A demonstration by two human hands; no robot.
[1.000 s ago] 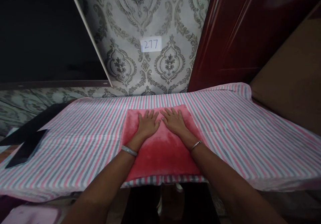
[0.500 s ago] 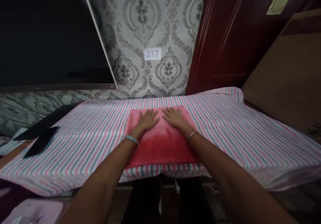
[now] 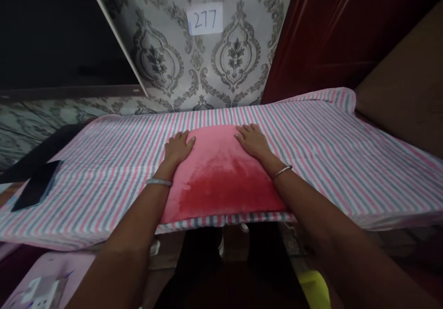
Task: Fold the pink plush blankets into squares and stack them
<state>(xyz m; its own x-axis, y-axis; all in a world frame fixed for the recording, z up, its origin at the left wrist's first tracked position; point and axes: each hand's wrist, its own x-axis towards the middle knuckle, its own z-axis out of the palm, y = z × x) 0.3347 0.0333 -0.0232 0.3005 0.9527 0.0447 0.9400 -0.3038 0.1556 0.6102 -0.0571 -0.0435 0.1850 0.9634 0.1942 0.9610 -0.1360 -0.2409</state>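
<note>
A pink-red plush cushion (image 3: 221, 179) lies on a striped cloth (image 3: 328, 161) in front of me, its near edge at the table's front edge. The far part looks pale pink, the near part deep red. My left hand (image 3: 179, 146) rests on the cushion's far left corner, fingers apart and pointing away from me. Over the far right corner lies my right hand (image 3: 254, 140), its fingers stretched out. Both palms touch the cushion, and neither hand grips it. Each wrist wears a bracelet.
A dark phone (image 3: 37, 185) lies at the table's left end. A large black screen (image 3: 62, 36) hangs above it, and a paper marked 277 (image 3: 205, 19) is on the wall. A cardboard box (image 3: 411, 78) stands right. Below left is a pink surface (image 3: 51, 265) with a power strip.
My hands have moved apart, from the cushion's middle to its far left and right corners. The cushion looks wider and puffier, and its plush shading differs. The camera view has tilted down.
</note>
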